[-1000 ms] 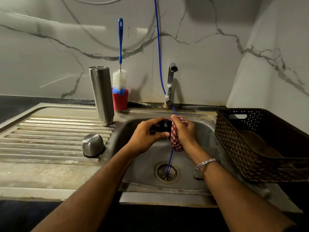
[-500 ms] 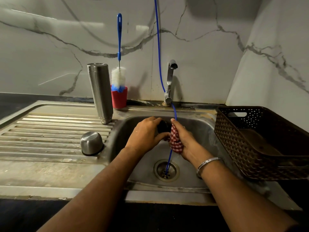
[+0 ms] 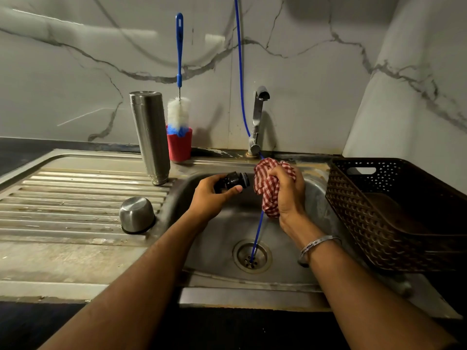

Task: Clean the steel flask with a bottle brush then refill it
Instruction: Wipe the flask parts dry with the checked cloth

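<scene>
The steel flask stands upside down at the back of the drainboard. Its steel cup lid lies mouth down on the ridges nearer me. The bottle brush, white bristles and blue handle, stands upright in a red cup beside the flask. Over the sink, my left hand grips the black stopper of the flask. My right hand holds a bunched red-and-white checked cloth, a short gap away from the stopper.
The steel sink has a drain with a thin blue hose running down into it from above. A tap stands at the back rim. A dark brown plastic basket sits on the right. Marble wall behind.
My hands have parted: the cloth was pressed against the stopper before, and now the right hand holds it off to the right while the left keeps the stopper.
</scene>
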